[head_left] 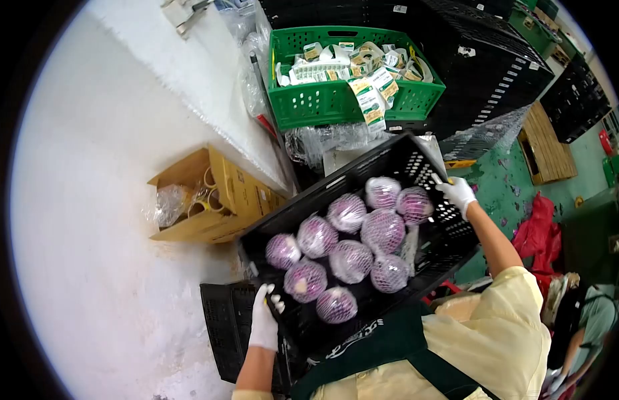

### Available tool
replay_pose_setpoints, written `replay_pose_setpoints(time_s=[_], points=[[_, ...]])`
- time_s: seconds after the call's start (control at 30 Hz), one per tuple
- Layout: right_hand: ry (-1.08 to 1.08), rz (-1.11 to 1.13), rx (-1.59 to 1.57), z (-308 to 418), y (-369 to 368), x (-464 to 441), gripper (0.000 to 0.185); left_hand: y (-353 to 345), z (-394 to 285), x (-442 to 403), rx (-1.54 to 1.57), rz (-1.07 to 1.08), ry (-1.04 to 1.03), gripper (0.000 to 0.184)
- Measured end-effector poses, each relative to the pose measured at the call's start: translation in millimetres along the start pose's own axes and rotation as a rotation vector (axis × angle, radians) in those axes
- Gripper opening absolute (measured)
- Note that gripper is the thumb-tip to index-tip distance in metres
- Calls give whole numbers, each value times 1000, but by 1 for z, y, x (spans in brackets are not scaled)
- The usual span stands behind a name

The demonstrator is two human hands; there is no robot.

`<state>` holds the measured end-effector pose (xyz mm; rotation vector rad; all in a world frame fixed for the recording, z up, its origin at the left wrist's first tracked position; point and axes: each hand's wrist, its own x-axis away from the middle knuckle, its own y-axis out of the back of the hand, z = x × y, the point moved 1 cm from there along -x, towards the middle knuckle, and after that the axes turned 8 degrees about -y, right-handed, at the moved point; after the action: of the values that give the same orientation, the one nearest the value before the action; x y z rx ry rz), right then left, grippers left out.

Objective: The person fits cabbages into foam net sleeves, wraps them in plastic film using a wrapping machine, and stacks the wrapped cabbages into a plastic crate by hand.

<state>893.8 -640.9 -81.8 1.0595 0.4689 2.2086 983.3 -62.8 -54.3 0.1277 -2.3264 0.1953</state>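
A black crate (416,279) is held at a tilt in front of my body, with several net-wrapped purple round items (383,231) inside. My left hand (265,321), in a white glove, grips the crate's near left end, with its fingertips hooked over the wall. At the far right end, my right hand (458,193), also gloved in white, has its fingers closed through the handle opening. A strip of clear wrap lies beside the items in the crate.
Beyond the crate stands a green crate (323,110) of labels. An open cardboard box (233,200) is at the left by the white wall. Stacked black crates (483,67) fill the back. Another black crate (223,333) sits low at the left. A person (593,320) is at the far right.
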Motion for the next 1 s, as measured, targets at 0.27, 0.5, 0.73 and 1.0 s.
replay_pose_setpoints(time_s=[0.27,0.5,0.73,1.0], points=[[-128,-199,-248,-77,79,-99,15,-203,-27,-136,-251,199,-23,32],[-181,-254,-273,-129,74,-182,22,-295,-18,-224,-570,164,-123,43],[-196,-214,-323,-158,61,-220,49,-293,6,-200,-618,8,-747,53],[6,-587,470,-161,83,-230,54,-141,83,-218,-537,-615,-842,10]])
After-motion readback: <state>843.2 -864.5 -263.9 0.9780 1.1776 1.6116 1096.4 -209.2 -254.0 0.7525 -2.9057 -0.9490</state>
